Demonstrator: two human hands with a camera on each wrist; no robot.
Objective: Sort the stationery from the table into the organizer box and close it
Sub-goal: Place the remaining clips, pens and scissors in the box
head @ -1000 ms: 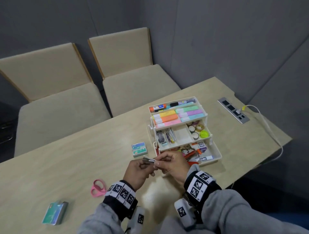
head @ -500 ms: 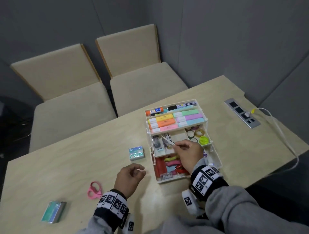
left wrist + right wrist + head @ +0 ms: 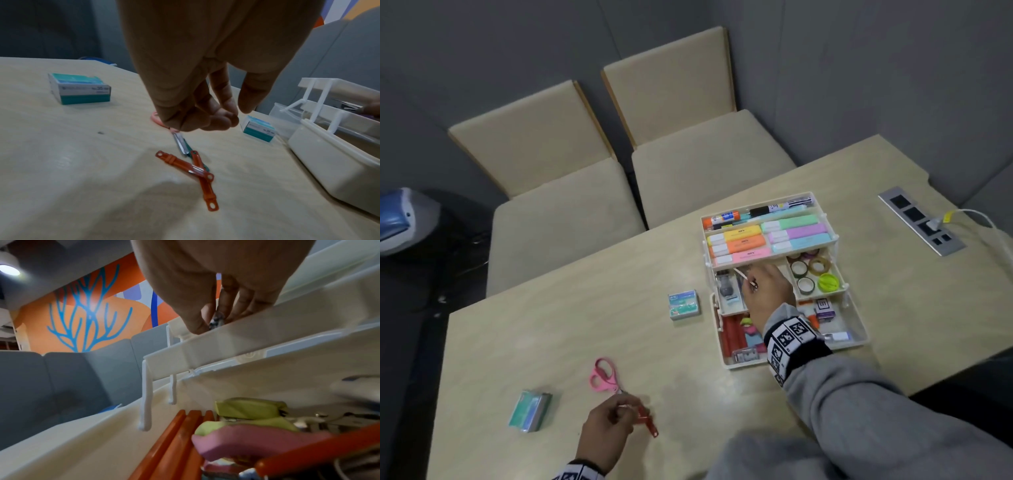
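The white tiered organizer box [image 3: 743, 366] stands open at the table's right, with highlighters in the top tray and tape rolls in the middle one. My right hand [image 3: 751, 284] hovers over the middle tray's left part and pinches a small bundle of thin metal pieces [image 3: 213, 321]. Near the table's front, my left hand [image 3: 625, 407] hangs with loosely curled fingers [image 3: 226, 104] that hold nothing. It hovers just above the pink scissors [image 3: 602, 375] and two red fastener strips [image 3: 202, 175]. One teal staple box [image 3: 684, 304] lies left of the organizer, another [image 3: 530, 410] at the front left.
A power socket panel [image 3: 921, 221] with a plugged white cable [image 3: 993, 233] sits at the far right of the table. Two beige chairs [image 3: 565, 219] stand behind the table's far edge. The organizer's bottom level holds red strips and clips [image 3: 246, 443].
Both hands held the bundle in front of the box; the left hand let go and moved back left to the scissors. The right hand carried the bundle over the middle tray.
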